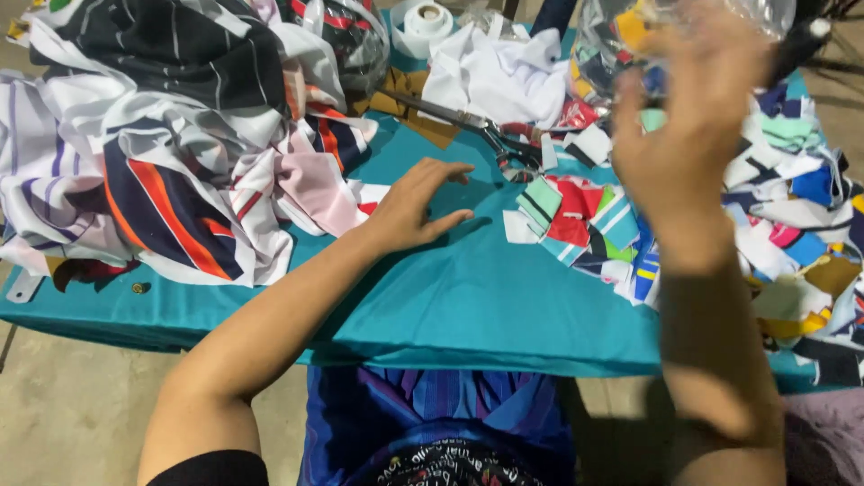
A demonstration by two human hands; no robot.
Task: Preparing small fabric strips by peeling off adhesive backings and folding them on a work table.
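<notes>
Two hands were up: the right hand (693, 126) clutched a clear bag (621, 36) of scraps, raised above the tabletop (468, 297). Light, limp, slippery; the gathered neck looked the safest hold. The left hand (418, 202) lay flat and unclenched on the cloth, grasping nothing.

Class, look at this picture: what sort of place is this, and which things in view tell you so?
Probably a sewing or fabric-cutting workplace. A teal-covered table holds a heap of striped cloth, large scissors and a pile of small cut fabric scraps.

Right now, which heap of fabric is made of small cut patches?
The heap at the right, beside the raised right hand: small multicoloured squares. The left pile is large striped cloth.
</notes>
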